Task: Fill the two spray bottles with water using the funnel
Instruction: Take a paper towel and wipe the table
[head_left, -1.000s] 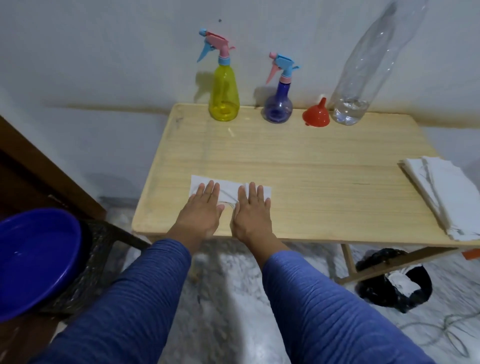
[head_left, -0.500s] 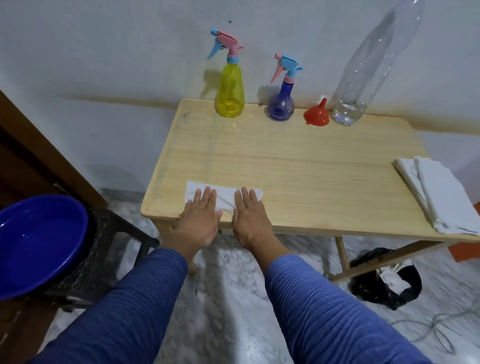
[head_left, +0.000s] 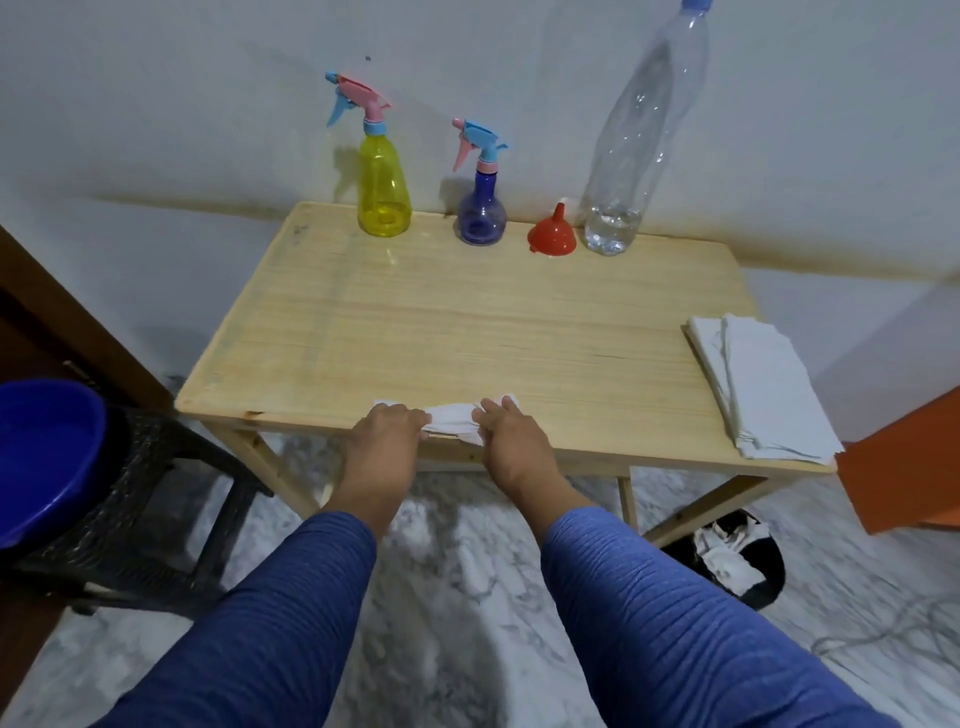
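Observation:
A yellow spray bottle (head_left: 383, 192) and a smaller blue spray bottle (head_left: 481, 210) stand capped at the back of the wooden table (head_left: 467, 322). Beside them a red funnel (head_left: 551, 240) lies mouth down, and a tall clear plastic bottle (head_left: 631, 156) holds a little water. At the table's front edge a white tissue (head_left: 451, 422) is bunched between my hands. My left hand (head_left: 387, 434) grips its left end with curled fingers. My right hand (head_left: 511, 436) grips its right end.
A stack of folded white tissues (head_left: 758, 384) lies at the table's right edge. A blue basin (head_left: 44, 457) sits on a dark stool (head_left: 150, 514) at the left. A black bin (head_left: 737, 558) with crumpled paper stands on the floor under the table's right side.
My hands lay flat on the spread tissue before. They have slid back to the table's front edge and curled, gathering the tissue into a bunch.

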